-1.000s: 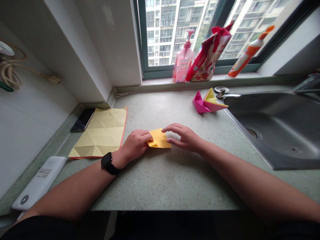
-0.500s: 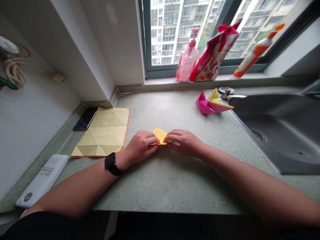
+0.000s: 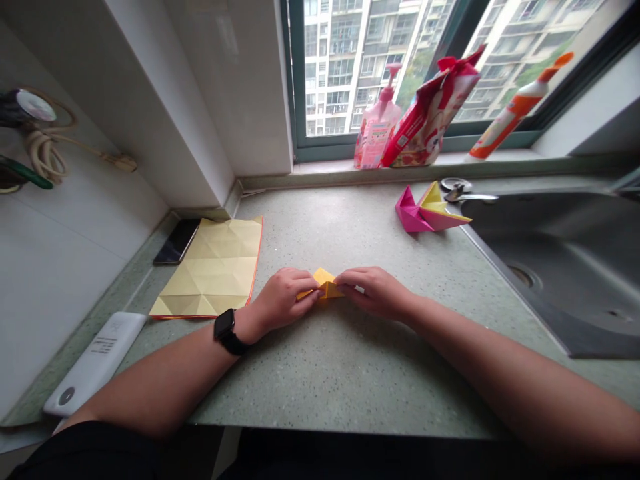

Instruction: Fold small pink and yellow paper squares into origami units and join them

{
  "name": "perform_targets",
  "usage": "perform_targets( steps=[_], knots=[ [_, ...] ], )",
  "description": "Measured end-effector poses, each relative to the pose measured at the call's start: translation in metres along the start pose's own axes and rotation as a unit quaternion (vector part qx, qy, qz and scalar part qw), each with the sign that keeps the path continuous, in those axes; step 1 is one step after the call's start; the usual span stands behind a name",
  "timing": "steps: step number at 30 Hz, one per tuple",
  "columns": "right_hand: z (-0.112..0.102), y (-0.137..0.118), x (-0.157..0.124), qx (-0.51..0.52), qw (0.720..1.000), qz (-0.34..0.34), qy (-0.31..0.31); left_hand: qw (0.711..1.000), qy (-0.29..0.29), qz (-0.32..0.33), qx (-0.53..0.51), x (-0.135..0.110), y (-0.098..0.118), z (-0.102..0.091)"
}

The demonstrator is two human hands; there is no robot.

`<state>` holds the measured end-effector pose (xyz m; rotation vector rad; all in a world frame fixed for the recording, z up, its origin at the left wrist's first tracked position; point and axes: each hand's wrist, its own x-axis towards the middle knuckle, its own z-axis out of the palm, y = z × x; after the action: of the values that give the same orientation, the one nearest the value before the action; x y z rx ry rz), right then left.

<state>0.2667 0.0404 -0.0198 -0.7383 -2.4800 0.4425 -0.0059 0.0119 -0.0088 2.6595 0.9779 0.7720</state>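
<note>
Currently | yellow origami paper [image 3: 326,285] | between left hand [image 3: 283,299], right hand [image 3: 375,293] | fingers [image 3: 354,277] pinching it

I'm in a home kitchen, high up in an apartment block by the look of it: a stainless steel sink [image 3: 565,267] is set into the speckled stone countertop [image 3: 320,373], a pink pump soap bottle [image 3: 376,137] stands on the windowsill [image 3: 320,168], and the window [image 3: 299,87] faces residential towers [image 3: 340,67].

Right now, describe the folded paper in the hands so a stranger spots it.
On the green stone countertop, left of the steel sink, the left hand and right hand meet. Between them sits a small yellow folded paper piece, unlike the flat creased yellow sheet and pink-and-yellow origami figure.
</note>
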Motion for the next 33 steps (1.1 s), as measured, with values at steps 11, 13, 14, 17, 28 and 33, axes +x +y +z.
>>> perform_targets(
  steps=[11,13,14,17,28,33],
  knots=[
    [-0.001,0.000,0.001,0.036,0.998,0.038,-0.017,0.999,0.007,-0.032,-0.024,-0.001,-0.001,0.002],
    [-0.001,-0.001,0.001,0.034,0.998,0.044,-0.023,0.999,0.010,-0.036,-0.022,-0.001,-0.001,0.002],
    [-0.001,-0.002,0.001,0.033,0.998,0.046,-0.026,0.999,0.012,-0.037,-0.022,0.000,-0.001,0.002],
    [-0.001,-0.003,0.002,0.031,0.997,0.055,-0.036,0.999,0.008,-0.038,-0.023,0.001,0.001,0.000],
    [0.006,-0.003,0.008,0.004,0.992,0.127,-0.015,0.995,-0.008,-0.094,-0.025,0.004,-0.003,0.004],
    [0.010,-0.002,0.010,0.004,0.987,0.162,0.001,0.996,0.019,-0.086,0.018,0.001,-0.007,0.009]
  ],
)
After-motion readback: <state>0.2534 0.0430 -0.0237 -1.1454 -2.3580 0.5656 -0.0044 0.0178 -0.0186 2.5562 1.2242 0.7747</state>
